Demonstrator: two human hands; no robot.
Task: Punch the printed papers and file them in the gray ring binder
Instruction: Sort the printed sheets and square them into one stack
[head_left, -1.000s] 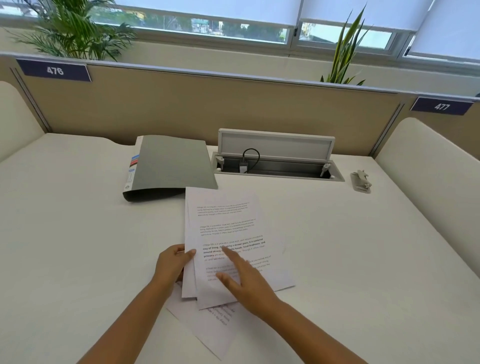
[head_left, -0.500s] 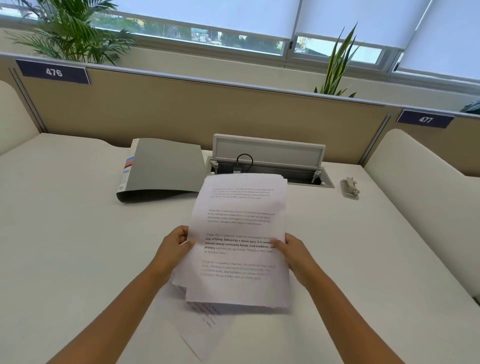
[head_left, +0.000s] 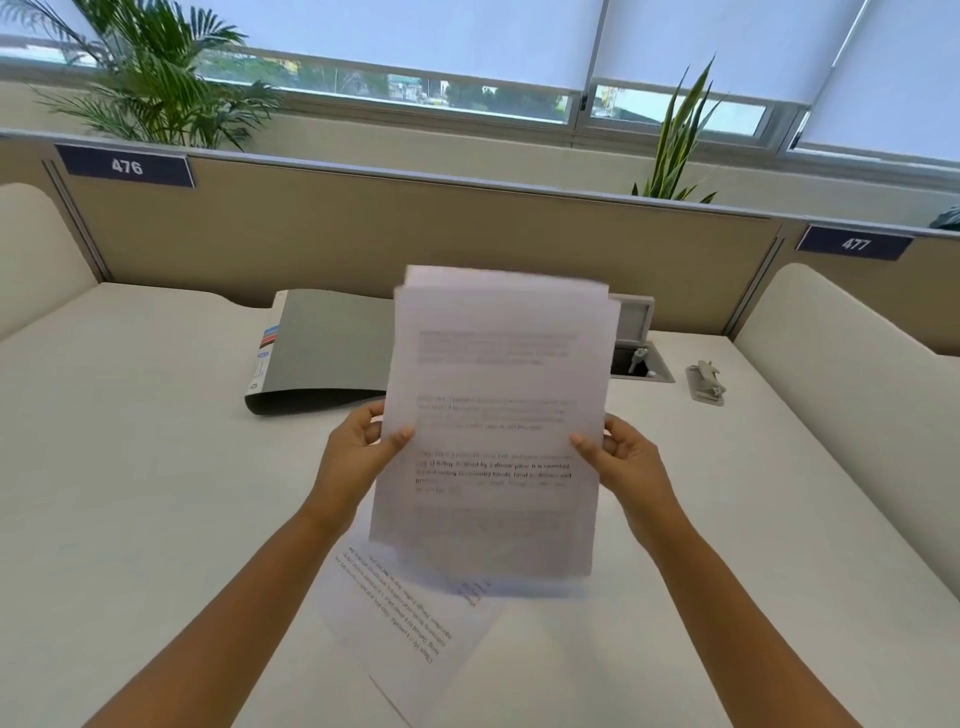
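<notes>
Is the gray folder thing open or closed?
Closed. The flat gray ring binder lies on the white desk with its cover down; no rings show.

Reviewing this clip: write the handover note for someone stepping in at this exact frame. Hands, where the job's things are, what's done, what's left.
Left hand: grips the left edge of the paper stack, held up off the desk.
Right hand: grips the stack's right edge.
One loose sheet lies on the desk under the stack, skewed, not gathered.
Gray ring binder: closed, flat, far left of the stack.
Hole punch: far right, untouched.
Done: most sheets gathered.
Left: collect the loose sheet, square the stack, punch, open the binder, file.
</notes>
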